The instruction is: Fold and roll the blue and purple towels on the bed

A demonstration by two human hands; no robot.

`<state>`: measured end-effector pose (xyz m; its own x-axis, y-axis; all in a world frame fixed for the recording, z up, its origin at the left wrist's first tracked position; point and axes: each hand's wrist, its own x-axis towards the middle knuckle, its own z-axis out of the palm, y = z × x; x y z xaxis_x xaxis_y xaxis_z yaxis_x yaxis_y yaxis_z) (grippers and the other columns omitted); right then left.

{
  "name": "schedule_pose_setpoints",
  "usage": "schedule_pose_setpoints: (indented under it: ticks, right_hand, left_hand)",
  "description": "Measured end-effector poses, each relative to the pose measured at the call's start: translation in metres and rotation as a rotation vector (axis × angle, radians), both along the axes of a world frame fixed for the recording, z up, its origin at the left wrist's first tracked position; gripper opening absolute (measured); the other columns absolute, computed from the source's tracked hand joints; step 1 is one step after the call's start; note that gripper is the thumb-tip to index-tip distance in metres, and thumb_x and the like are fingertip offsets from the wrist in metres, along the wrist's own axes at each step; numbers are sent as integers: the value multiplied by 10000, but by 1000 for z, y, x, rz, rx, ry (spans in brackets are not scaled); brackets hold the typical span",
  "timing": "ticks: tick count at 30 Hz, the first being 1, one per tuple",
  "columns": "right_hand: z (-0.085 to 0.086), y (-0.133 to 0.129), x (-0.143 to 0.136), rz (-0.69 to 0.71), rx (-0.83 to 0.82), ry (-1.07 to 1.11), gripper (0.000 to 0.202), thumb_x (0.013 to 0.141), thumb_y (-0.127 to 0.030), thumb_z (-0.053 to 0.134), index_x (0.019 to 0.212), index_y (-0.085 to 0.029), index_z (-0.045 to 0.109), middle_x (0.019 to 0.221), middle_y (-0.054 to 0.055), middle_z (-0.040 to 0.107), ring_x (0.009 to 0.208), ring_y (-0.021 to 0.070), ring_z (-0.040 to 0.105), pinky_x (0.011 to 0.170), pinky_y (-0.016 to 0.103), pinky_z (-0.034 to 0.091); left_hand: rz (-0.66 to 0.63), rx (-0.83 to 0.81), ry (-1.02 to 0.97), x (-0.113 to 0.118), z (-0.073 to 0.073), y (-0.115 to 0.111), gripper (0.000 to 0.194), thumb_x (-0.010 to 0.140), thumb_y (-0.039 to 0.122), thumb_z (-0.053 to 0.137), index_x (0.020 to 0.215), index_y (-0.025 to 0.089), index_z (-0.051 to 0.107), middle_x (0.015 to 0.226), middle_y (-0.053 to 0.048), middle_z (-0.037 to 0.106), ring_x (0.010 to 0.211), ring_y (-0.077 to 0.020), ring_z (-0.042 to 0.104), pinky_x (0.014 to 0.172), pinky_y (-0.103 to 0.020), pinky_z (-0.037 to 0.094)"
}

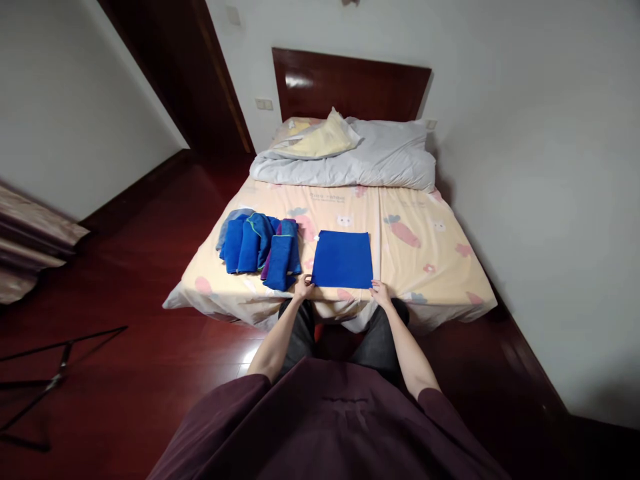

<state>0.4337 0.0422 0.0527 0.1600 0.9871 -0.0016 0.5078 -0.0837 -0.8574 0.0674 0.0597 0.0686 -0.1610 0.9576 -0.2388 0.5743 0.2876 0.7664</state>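
Observation:
A blue cloth towel [343, 260] lies flat and square on the bed, with a small white tag at its far left corner. My left hand [303, 288] pinches its near left corner. At the near right corner, the fingers of my right hand [381, 292] are closed on the towel's edge. Just left of the towel sits a pile of folded and rolled cloths [250, 243], mostly blue, with some grey, purple and green-edged ones. A folded blue cloth [279, 260] lies at the pile's right side, close to my left hand.
The bed [425, 267] has a cream sheet with carrot and rabbit prints. A grey-white quilt [390, 150] and a yellow pillow [325, 137] lie toward the dark wooden headboard [350, 83]. On the floor at left stand black tripod-like legs [63, 367], below a curtain [30, 247].

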Motion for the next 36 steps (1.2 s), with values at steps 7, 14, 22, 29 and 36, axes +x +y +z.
schedule_pose_setpoints:
  ticks: [7, 14, 22, 29, 36]
  right_hand:
    - [-3, 5, -5, -84, -125, -208, 357, 793, -110, 697, 1139, -162, 768, 1017, 101, 757, 1027, 246, 747, 1041, 437, 595]
    - [-2, -10, -7, -52, -175, -390, 374, 851, -145, 714, 1218, -196, 766, 1269, 147, 689, 1087, 264, 711, 1021, 380, 566]
    - [1, -19, -23, 162, 49, -679, 600, 934, -88, 549, 1524, -175, 612, 1416, 184, 628, 1285, 323, 603, 1139, 470, 484]
    - [-5, -10, -27, 309, 161, -658, 357, 895, -55, 536, 1088, -183, 808, 1461, 162, 655, 1384, 324, 559, 1182, 530, 460]
    - [-7, -17, -12, 335, 204, -399, 359, 937, -89, 481, 1128, -177, 771, 1342, 133, 735, 1398, 234, 600, 1246, 433, 444]
  left_hand:
    - [-21, -18, 30, -2, -5, 1, 294, 815, 98, 679, 1064, 209, 789, 772, 2, 736, 843, -200, 761, 830, -266, 556]
    - [-13, 42, 63, -15, -17, -16, 346, 743, 44, 673, 1040, 166, 803, 877, -45, 776, 859, -209, 739, 871, -287, 548]
    - [7, 143, 73, -17, -27, -20, 399, 695, -3, 609, 1004, 177, 786, 815, -27, 721, 816, -205, 705, 894, -317, 559]
    - [21, 292, 61, -10, -24, -16, 369, 730, 22, 571, 982, 187, 785, 1041, -94, 670, 1015, -258, 698, 1034, -390, 560]
    - [-193, 411, -1, -16, -13, -21, 349, 759, 7, 519, 960, 205, 725, 1370, -95, 672, 1456, -254, 528, 1283, -442, 389]
